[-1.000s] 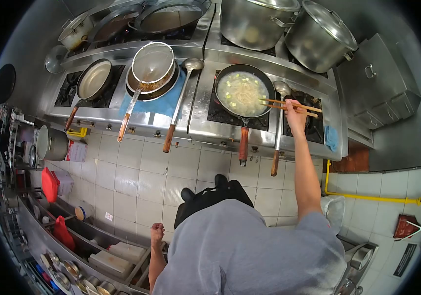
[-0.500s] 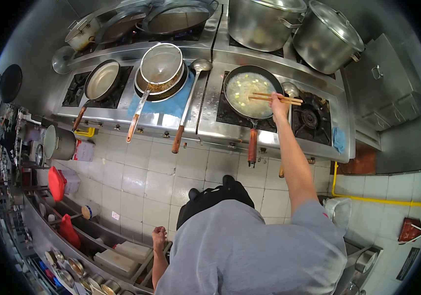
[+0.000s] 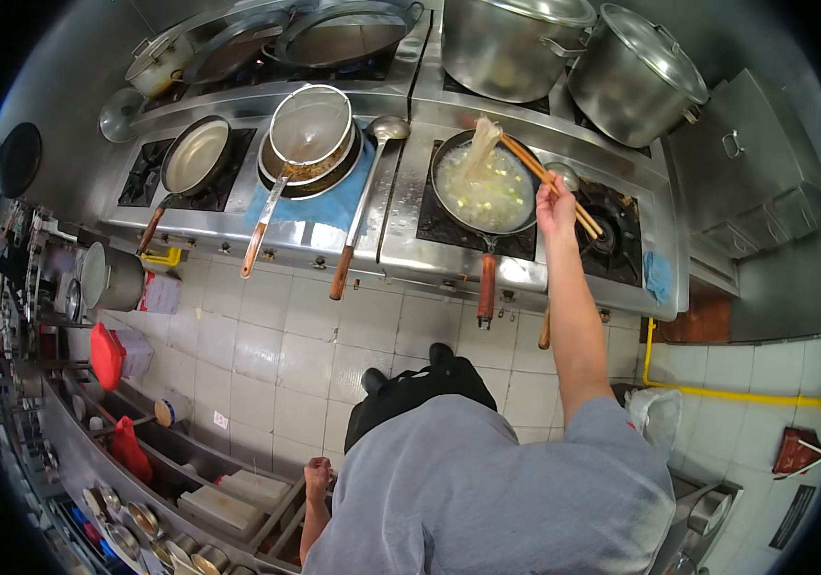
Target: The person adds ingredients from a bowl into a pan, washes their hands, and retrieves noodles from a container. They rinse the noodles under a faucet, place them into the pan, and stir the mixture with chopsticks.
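Observation:
My right hand (image 3: 555, 203) is closed around a pair of long wooden chopsticks (image 3: 578, 203) above the front right burner. Their tips grip a clump of pale noodles (image 3: 485, 144), raised out of a black frying pan (image 3: 487, 234). The noodles' lower ends hang into cloudy broth (image 3: 456, 188) with pale green pieces floating in it. The pan's wooden handle (image 3: 486, 292) points toward me, untouched. Down at my left side, my left hand (image 3: 318, 476) is loosely closed beside the counter behind me, and nothing shows in it.
A ladle (image 3: 372, 187) and a strainer (image 3: 311, 125) resting over a pan lie left of the noodle pan. Large lidded pots (image 3: 516, 57) stand behind. A blue cloth (image 3: 658, 276) lies right of the bare burner (image 3: 606, 230). A yellow pipe (image 3: 717, 387) runs low at right.
The chopsticks have tilted up and lifted a clump of noodles out of the broth. My right hand has dropped slightly, nearer to me. My left hand's fingers have curled more.

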